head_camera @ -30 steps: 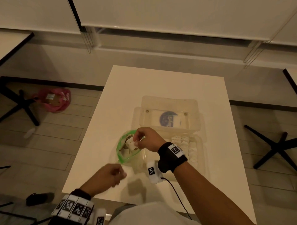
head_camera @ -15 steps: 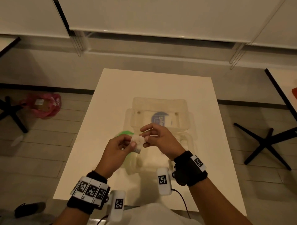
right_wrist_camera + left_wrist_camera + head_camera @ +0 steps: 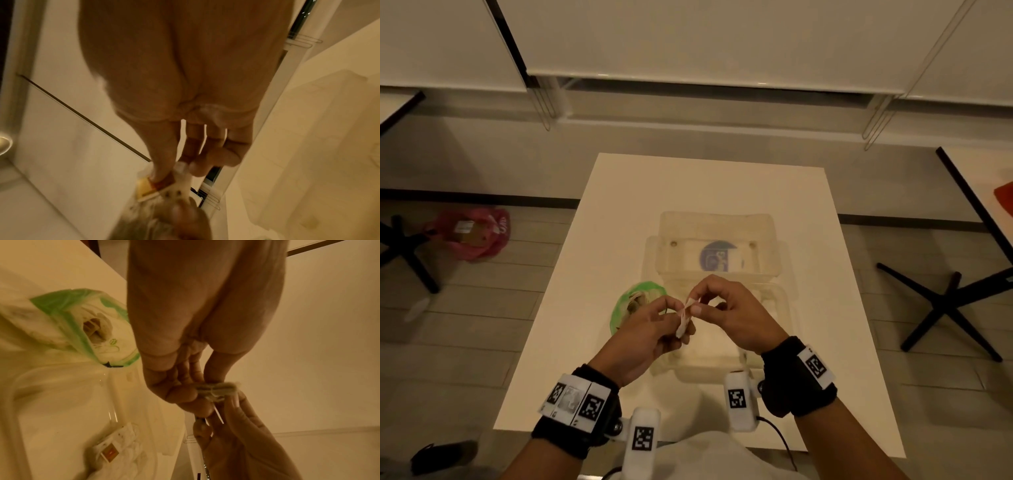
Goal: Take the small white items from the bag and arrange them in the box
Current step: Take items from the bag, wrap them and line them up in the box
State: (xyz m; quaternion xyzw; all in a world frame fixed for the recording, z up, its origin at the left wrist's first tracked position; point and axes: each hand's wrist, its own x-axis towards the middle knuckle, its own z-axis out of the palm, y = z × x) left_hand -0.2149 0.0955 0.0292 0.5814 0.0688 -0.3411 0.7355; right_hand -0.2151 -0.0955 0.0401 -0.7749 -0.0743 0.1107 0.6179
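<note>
From the head view, both hands meet above the near part of the box, which sits on the table. The left hand and the right hand pinch one small white item between them, the item held upright at the fingertips, just above the box's left near corner. The bag, with its green rim, lies on the table touching the box's left side, partly hidden behind the left hand. The box's lid stands open on the far side of the box. In the left wrist view, the left hand has its fingers curled onto the item, thumb on one side and fingers on the other, while the right hand comes in from the opposite end and touches the same item. The bag lies open beside the box, and more white items lie inside the box. In the right wrist view, blurred, the right hand pinches the item by its orange-marked tag, thumb against forefinger, the other fingers loosely bent; the left hand's fingers hold its other end.
</note>
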